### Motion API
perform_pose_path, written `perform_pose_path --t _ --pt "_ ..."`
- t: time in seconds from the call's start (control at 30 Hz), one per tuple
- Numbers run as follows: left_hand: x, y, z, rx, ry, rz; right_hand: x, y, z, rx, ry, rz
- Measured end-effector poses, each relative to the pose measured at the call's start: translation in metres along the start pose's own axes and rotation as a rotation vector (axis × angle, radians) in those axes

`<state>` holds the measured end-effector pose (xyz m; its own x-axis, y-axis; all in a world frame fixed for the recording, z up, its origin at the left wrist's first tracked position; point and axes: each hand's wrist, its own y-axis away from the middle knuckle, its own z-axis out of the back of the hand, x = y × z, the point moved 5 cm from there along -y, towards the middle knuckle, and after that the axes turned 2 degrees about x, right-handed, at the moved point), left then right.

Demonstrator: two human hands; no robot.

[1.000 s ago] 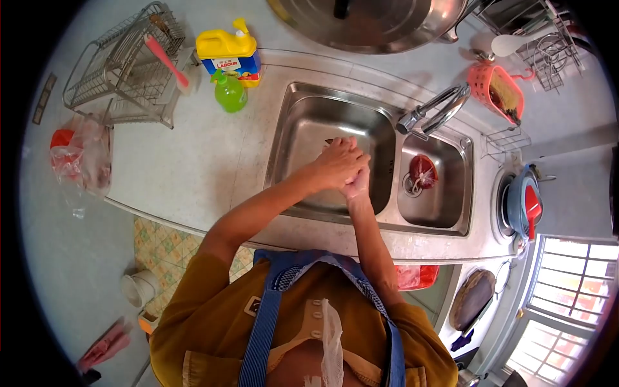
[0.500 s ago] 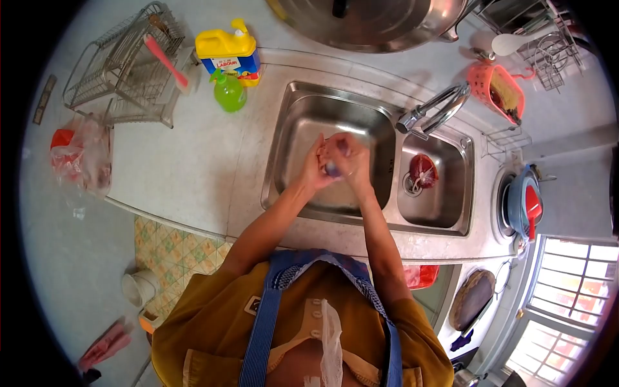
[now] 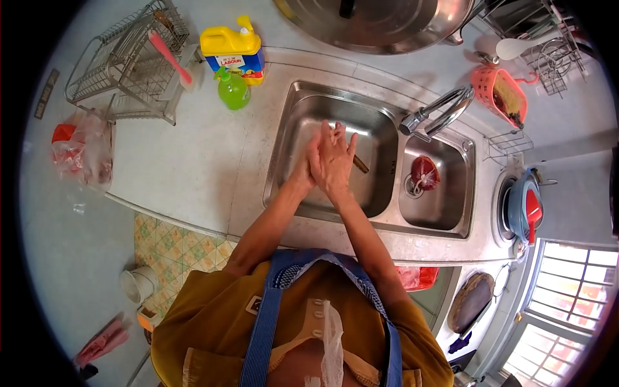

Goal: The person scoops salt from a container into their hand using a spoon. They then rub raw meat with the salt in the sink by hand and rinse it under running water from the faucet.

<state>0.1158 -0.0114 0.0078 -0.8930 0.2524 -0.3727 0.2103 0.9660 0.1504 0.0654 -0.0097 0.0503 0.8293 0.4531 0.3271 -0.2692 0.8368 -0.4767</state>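
Note:
Over the large left basin [image 3: 374, 193], my left hand [image 3: 304, 169] is pressed against my right hand [image 3: 334, 164]. My right hand lies across it, palm down, its fingers stretched out and apart with nothing visible in them. The left fingers are mostly hidden behind it and blurred. A brown handle-like object [image 3: 361, 164] shows in the basin just right of my hands; its other end is hidden beneath them. In the small right basin, a red bagged item [image 3: 425, 173] lies by the drain.
A chrome faucet [image 3: 438, 115] stands behind the basins. On the left counter are a green bottle [image 3: 233, 92], a yellow jug [image 3: 233, 46] and a wire rack [image 3: 129, 71]. A large metal lid [image 3: 380, 22] is at the back, a pink basket [image 3: 500, 93] at the right.
My hands have moved from being cupped and rubbing together to lying one over the other, right fingers spread. The brown handle now shows beside them. The camera view has shifted slightly.

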Motion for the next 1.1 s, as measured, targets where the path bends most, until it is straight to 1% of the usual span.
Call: perform_pose_path --t 0.03,0.07,0.13,0.17,0.2,0.27,0.33,0.37,0.4,0.47,0.5,0.53,0.57,0.6,0.67,0.73,0.77,0.8,0.87,0.9,0.93,0.97,1.0,1.07,1.1 --pt "-0.001 0.002 -0.001 0.070 -0.059 -0.006 0.004 -0.001 0.004 0.020 0.085 0.018" --pt "-0.002 0.004 -0.002 0.140 -0.118 -0.016 -0.002 0.000 0.009 0.026 0.089 0.015" --pt "0.015 -0.005 0.036 -0.008 -0.181 0.142 -0.019 0.002 -0.004 0.634 -0.232 0.099" --pt "0.018 -0.009 0.049 -0.011 -0.177 0.140 -0.030 -0.002 0.001 0.639 -0.231 0.100" --pt "0.029 -0.010 0.055 0.097 -0.145 0.314 -0.047 0.001 -0.006 0.835 -0.559 -0.220" --pt "0.036 -0.004 0.046 0.205 -0.112 0.489 -0.066 0.018 -0.018 1.010 -0.886 -0.558" --pt "0.031 -0.002 0.013 0.178 -0.170 0.448 -0.110 0.026 -0.042 0.435 -1.316 -0.743" --pt "0.031 -0.002 0.002 0.167 -0.190 0.433 -0.114 0.039 -0.056 0.318 -1.615 -0.875" --pt "0.035 -0.001 -0.002 0.148 -0.185 0.461 -0.116 0.051 -0.067 0.325 -1.619 -0.875" --pt "0.045 -0.003 -0.006 0.125 -0.177 0.483 -0.108 0.066 -0.076 0.265 -1.855 -0.757" --pt "0.053 -0.004 -0.007 0.178 -0.079 0.511 -0.097 0.064 -0.062 0.173 -1.692 -0.383" --pt "0.057 -0.004 -0.011 0.229 0.018 0.532 -0.086 0.069 -0.047 0.016 -1.521 -0.061" --pt "0.059 -0.003 -0.013 0.307 0.007 0.585 -0.093 0.073 -0.043 0.002 -1.537 -0.177" --pt "0.051 0.004 -0.022 0.232 -0.051 0.568 -0.103 0.076 -0.041 -0.004 -1.556 -0.288" --pt "0.062 0.000 -0.004 0.250 0.014 0.533 -0.112 0.072 -0.048 0.030 -1.626 -0.497" --pt "0.079 -0.003 0.039 0.111 -0.017 0.530 -0.120 0.056 -0.053 0.132 -1.757 -0.632" --pt "0.074 0.001 0.040 0.234 0.131 0.611 -0.124 0.049 -0.055 0.179 -1.818 -0.707" --pt "0.069 0.007 0.038 0.369 0.280 0.689 -0.117 0.038 -0.047 0.302 -2.020 -0.811" --pt "0.074 0.002 0.073 -0.053 0.107 0.558 -0.087 0.025 -0.038 0.517 -1.911 -0.700" --pt "0.072 0.001 0.074 -0.072 0.105 0.519 -0.070 0.024 -0.032 0.440 -1.480 -0.522" --pt "0.071 -0.001 0.075 -0.172 0.180 0.519 -0.049 0.027 -0.025 0.334 -1.052 -0.340" --pt "0.073 -0.001 0.076 -0.266 0.262 0.523 -0.033 0.029 -0.023 0.347 -0.936 -0.184" --pt "0.073 0.000 0.075 -0.272 0.265 0.499 -0.021 0.033 -0.023 0.362 -0.948 -0.166" --pt "0.054 -0.003 0.054 0.201 0.391 0.252 -0.008 0.040 -0.023 0.341 -0.811 -0.220" --pt "0.046 0.007 0.040 0.056 0.332 0.277 -0.023 0.043 -0.038 0.353 -0.662 -0.110"
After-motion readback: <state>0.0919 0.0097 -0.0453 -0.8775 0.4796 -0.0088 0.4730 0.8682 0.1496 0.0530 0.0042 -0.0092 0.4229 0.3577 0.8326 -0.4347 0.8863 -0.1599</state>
